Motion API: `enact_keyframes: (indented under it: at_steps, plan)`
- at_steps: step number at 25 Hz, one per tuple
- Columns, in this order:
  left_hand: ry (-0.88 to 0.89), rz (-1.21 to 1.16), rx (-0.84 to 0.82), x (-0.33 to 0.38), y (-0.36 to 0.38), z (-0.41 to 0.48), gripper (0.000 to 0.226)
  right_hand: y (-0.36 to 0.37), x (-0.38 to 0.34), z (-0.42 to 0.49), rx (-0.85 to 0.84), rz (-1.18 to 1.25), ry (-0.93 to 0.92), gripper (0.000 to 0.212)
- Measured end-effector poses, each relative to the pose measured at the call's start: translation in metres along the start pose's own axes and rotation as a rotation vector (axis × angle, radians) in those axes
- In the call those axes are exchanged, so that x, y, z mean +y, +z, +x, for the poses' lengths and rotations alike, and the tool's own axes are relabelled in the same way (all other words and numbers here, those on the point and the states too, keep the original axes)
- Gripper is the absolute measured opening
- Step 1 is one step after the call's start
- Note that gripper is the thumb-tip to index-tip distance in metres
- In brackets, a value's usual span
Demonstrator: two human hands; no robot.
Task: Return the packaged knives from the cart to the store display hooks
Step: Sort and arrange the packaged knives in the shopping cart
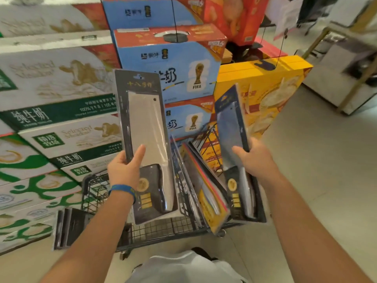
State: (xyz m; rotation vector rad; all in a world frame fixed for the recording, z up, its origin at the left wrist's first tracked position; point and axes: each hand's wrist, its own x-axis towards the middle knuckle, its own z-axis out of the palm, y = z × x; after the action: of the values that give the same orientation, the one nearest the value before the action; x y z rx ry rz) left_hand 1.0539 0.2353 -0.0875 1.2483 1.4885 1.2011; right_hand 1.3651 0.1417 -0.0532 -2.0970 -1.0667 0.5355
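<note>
Towering on the left and ahead, stacked boxes (pixel 61 82) of milk and snacks wall in the aisle; no display hooks show anywhere in view. Below them stands the wire cart (pixel 95 188), pulled close to the person.

Several spare packs (pixel 204 193) lean on edge inside the cart, and another dark pack (pixel 67 227) sits at its left end; whether that one is inside the cart or beside it is unclear.

Two cleaver packs are lifted above the cart. The left pack (pixel 144 119) is upright and faces the camera, blade up and handle down. The right pack (pixel 230 123) tilts and is turned partly edge-on.

The left hand (pixel 122 170) grips its pack at the left edge, thumb across the front. The right hand (pixel 257 158) holds its pack by the right edge, thumb on the face. A blue wristband (pixel 122 189) circles the left wrist.

The job looks to be early or midway: two knives are picked up but not hung, more wait in the cart, and the hooks have yet to be reached.
</note>
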Motion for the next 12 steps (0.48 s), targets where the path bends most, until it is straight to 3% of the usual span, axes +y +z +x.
enact_keyframes:
  at_steps: [2, 7, 9, 12]
  plan:
    - [-0.001, -0.02, 0.011, 0.003, 0.004, -0.006, 0.035, 0.026, -0.007, 0.007, -0.234, -0.051, -0.021, 0.011]
    - [-0.013, -0.051, 0.035, -0.005, 0.005, -0.022, 0.018, 0.105, -0.01, 0.023, -0.64, -0.439, 0.154, 0.05]
    - [-0.034, -0.072, 0.045, -0.014, 0.003, -0.029, 0.01, 0.129, -0.001, 0.025, -0.639, -0.516, 0.19, 0.049]
    - [-0.123, -0.059, 0.07, -0.025, -0.002, -0.036, 0.027, 0.151, 0.022, 0.017, -0.46, -0.502, 0.108, 0.038]
